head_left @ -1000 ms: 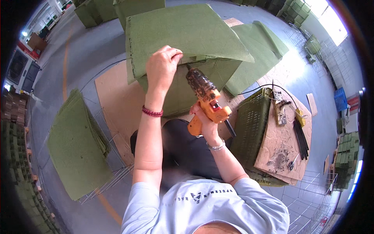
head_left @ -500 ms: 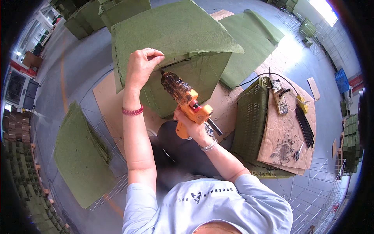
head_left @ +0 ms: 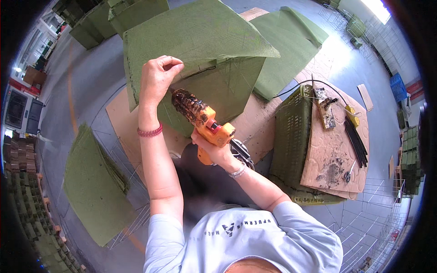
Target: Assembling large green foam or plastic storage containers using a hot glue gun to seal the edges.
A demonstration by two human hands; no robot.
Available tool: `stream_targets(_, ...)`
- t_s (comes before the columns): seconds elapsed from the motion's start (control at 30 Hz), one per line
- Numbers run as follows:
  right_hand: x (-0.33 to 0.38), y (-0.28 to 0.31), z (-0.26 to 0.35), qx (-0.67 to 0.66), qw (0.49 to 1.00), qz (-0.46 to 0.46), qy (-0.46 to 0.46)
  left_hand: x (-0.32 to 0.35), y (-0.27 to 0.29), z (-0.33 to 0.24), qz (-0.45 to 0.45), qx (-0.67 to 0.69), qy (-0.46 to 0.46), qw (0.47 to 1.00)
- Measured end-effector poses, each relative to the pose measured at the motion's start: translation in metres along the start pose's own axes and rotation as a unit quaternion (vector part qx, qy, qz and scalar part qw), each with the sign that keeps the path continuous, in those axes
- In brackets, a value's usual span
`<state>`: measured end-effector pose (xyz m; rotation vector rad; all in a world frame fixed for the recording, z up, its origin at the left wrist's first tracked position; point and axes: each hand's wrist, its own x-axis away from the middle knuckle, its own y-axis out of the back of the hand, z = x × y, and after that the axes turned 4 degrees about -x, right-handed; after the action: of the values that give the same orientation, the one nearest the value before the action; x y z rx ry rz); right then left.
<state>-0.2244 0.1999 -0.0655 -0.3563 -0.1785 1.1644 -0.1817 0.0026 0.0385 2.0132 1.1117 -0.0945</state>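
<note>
In front of me stands a box-shaped piece covered in green fabric (head_left: 195,34), its top panel overhanging the near side. My left hand (head_left: 157,82) pinches the near edge of that panel between thumb and fingers. An orange glue gun (head_left: 207,125), its front crusted with dark brown glue, is gripped in my right hand (head_left: 214,148). Its nozzle points up and left, just below my left wrist, which partly hides the tip. A dark line of glue (head_left: 200,72) runs under the panel's edge, right of my left fingers.
To the right, a green plastic crate (head_left: 291,141) bears cardboard (head_left: 327,154) with black glue sticks (head_left: 356,143), scissors (head_left: 348,175) and a glue-stained block (head_left: 325,109). Green sheets lie left (head_left: 93,182) and far right (head_left: 287,50). Wire frames (head_left: 373,209) stand at lower right.
The glue gun has moved left and slightly toward me, its nozzle now near my left wrist. My left hand keeps its pinch at the panel's edge. The whole view has shifted a little.
</note>
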Motion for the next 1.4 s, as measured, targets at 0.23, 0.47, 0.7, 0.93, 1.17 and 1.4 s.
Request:
stream_targets(0.23, 0.003, 0.004, -0.01, -0.011, 1.0, 0.005, 0.015, -0.002, -0.004, -0.002, -0.022, -0.03, -0.021, 0.999)
stream_targets(0.47, -0.003, 0.036, -0.006, -0.074, 0.994, -0.077, 0.036, -0.004, -0.026, -0.018, -0.03, -0.113, -0.048, 0.992)
stream_targets(0.7, -0.008, 0.049, 0.004, -0.074, 0.987, -0.101, 0.1, -0.007, -0.03, -0.021, -0.053, -0.118, -0.052, 0.99)
stream_targets(0.93, -0.009, 0.051, 0.002, -0.1, 0.984, -0.104, 0.1, -0.008, -0.031, -0.023, -0.052, -0.103, -0.038, 0.993)
stream_targets(1.17, -0.007, 0.051, 0.0, -0.081, 0.989, -0.099, 0.078, -0.007, -0.032, -0.022, -0.054, -0.09, -0.04, 0.994)
stream_targets(1.4, -0.009, 0.056, 0.002, -0.085, 0.988, -0.102, 0.079, -0.008, -0.034, -0.022, -0.058, -0.104, -0.055, 0.991)
